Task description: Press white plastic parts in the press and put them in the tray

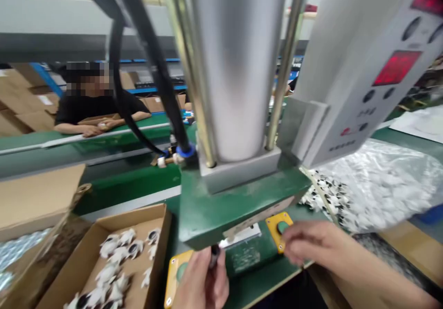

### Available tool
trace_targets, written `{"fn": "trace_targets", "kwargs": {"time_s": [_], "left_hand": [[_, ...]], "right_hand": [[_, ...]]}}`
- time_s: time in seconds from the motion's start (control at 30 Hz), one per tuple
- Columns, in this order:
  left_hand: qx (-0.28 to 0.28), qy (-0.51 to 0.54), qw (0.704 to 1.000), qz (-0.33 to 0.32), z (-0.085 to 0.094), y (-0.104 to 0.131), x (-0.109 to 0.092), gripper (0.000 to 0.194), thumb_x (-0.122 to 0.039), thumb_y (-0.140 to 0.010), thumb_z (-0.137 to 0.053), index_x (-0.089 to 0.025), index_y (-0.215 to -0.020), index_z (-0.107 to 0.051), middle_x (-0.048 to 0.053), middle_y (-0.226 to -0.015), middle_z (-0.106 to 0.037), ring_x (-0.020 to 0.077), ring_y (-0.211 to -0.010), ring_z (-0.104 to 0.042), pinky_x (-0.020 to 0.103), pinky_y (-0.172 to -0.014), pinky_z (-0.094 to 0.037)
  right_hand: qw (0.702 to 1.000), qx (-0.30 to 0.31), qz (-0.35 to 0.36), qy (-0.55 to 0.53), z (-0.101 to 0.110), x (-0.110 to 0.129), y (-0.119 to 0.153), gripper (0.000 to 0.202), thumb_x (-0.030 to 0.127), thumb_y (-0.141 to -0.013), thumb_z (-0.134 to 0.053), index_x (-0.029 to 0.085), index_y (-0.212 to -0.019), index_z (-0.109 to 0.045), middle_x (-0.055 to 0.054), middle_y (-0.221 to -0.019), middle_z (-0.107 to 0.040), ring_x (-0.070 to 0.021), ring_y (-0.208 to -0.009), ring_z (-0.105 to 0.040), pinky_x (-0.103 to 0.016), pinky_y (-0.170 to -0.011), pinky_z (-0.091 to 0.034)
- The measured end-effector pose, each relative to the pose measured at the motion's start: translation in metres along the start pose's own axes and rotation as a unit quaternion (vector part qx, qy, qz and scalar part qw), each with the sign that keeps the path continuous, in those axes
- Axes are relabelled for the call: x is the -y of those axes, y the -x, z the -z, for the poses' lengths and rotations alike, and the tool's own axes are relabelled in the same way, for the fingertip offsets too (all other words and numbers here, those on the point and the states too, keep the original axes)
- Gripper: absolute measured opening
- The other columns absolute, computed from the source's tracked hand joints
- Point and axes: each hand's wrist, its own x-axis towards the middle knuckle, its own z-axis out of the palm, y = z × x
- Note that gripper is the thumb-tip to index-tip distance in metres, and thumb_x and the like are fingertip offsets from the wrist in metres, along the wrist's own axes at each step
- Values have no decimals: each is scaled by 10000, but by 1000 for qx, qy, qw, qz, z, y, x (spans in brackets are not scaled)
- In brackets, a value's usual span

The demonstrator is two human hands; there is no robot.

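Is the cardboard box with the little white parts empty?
No, the cardboard box holds many small white and black parts scattered on its bottom.

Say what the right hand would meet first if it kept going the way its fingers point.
The right hand points left at the green push button in its yellow housing. Its fingertips look at or just touching it; depth is unclear.

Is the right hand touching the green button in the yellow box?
Touching. The head view shows the right hand with fingertips resting against the green button, no gap visible.
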Motion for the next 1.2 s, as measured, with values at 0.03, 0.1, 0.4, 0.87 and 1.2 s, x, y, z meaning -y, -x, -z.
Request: {"fn": "trace_targets", "kwargs": {"time_s": [0.03, 0.1, 0.4, 0.87, 1.2], "left_hand": [[13, 21, 1000, -4, -13, -6, -3, 221, -353, -738, -657, -143, -750, -590, -17, -566, -473, 37, -393, -306, 163, -354, -236], [34, 64, 997, -6, -38, -17, -8, 147, -211, -699, -671, -131, -664, -554, -26, -563, -418, 52, -444, -324, 169, -384, -290], [97, 126, 987, -26, -75, -32, -7, 261, -17, -640, -585, -183, -604, -387, -61, -553, -322, 59, -452, -332, 156, -402, -295], [-58, -3, 995, -80, -23, 5, -8, 299, -385, -758, -614, -168, -605, -475, -57, -503, -391, 53, -397, -277, 173, -346, -217], [-56, 7, 997, -54, 2, 12, 3, 273, -445, -818, -533, -175, -800, -566, -61, -506, -403, 27, -353, -268, 142, -321, -182]], "right_hand": [[990, -75, 10, 118, 14, -12, -2, 223, 315, -909, -459, 213, -1011, -629, -22, -900, -671, -159, -799, -626, -249, -711, -502], [918, -176, 34, 353, 32, -40, -15, 285, 198, -927, -362, 221, -1113, -577, -39, -1061, -633, -165, -924, -600, -261, -777, -489], [815, -194, 34, 546, 49, -110, -82, 301, 9, -784, -423, 153, -958, -622, -139, -997, -597, -273, -880, -546, -391, -769, -438], [902, -286, 158, 283, -7, -40, -22, 186, 350, -895, -458, 262, -1048, -516, -38, -994, -548, -176, -879, -576, -258, -702, -477], [888, -206, 210, 353, -64, -15, -78, 255, 313, -889, -450, 218, -773, -656, -61, -744, -659, -214, -681, -589, -324, -676, -410]]}}
